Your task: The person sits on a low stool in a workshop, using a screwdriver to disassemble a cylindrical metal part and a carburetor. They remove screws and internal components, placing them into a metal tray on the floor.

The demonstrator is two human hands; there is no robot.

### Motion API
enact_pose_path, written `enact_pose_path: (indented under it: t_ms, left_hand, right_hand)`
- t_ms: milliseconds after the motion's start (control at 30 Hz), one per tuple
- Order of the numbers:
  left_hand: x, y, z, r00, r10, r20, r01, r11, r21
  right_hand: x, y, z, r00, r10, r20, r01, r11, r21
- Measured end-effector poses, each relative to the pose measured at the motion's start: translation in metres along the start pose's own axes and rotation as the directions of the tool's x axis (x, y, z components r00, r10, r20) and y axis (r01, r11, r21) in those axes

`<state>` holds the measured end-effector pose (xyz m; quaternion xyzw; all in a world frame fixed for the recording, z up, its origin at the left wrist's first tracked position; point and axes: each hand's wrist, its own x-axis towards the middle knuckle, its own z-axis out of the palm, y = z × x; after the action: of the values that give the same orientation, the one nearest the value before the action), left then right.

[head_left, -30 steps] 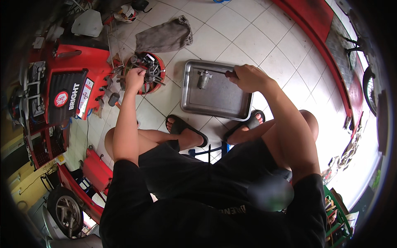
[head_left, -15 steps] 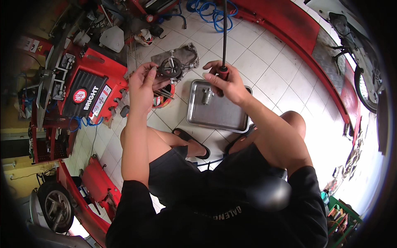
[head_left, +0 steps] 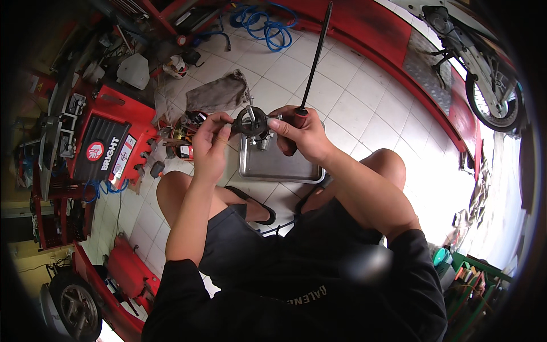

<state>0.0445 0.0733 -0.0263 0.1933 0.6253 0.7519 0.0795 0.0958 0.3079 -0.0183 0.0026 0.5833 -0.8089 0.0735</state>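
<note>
Both my hands are raised in front of me around a round metal engine part [head_left: 251, 121] with a dark ring and a silver post sticking up. My left hand [head_left: 212, 142] pinches its left side with thumb and fingers. My right hand [head_left: 305, 134] is wrapped round the red handle of a long-shafted screwdriver [head_left: 315, 65], its shaft pointing up and away. The right thumb also touches the part's right edge. Below is a metal tray [head_left: 282, 175] on the floor. A small silver piece [head_left: 264, 143] shows in the tray, partly hidden by the part above.
A grey cloth [head_left: 216, 92] lies on the tiles beyond the tray. At left stand a red machine [head_left: 122, 134] and cluttered tools. A blue hose [head_left: 265, 25] coils at the back, near a red lift platform [head_left: 364, 43]. A motorcycle [head_left: 478, 68] stands at far right.
The round part has moved right, and my right hand has come left to meet it. The screwdriver has tilted to the right. The head view has shifted slightly.
</note>
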Motion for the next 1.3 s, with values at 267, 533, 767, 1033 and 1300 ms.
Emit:
enact_pose_path:
  t_ms: [267,533,767,1033,1300]
  left_hand:
    - [0.004,-0.003,0.002,0.995,0.069,0.079,-0.082,0.980,0.180]
    - [0.015,-0.030,-0.002,0.988,0.116,0.101,-0.125,0.988,0.093]
    - [0.038,-0.037,0.004,0.896,0.396,0.198,-0.434,0.693,0.576]
    - [0.019,-0.054,0.006,1.000,-0.015,0.019,0.017,0.997,-0.070]
    - [0.015,-0.058,0.003,0.999,-0.037,0.031,0.038,0.998,-0.057]
  right_hand:
    - [0.013,0.006,-0.003,0.991,0.061,-0.116,-0.037,0.981,0.193]
    - [0.036,0.012,-0.001,0.987,0.122,-0.108,-0.091,0.962,0.257]
    - [0.051,0.010,-0.001,0.983,0.180,-0.034,-0.165,0.949,0.270]
    - [0.052,-0.010,0.010,0.985,0.158,-0.073,-0.165,0.980,-0.111]
    - [0.046,-0.005,0.015,0.987,-0.003,-0.163,-0.057,0.930,-0.364]
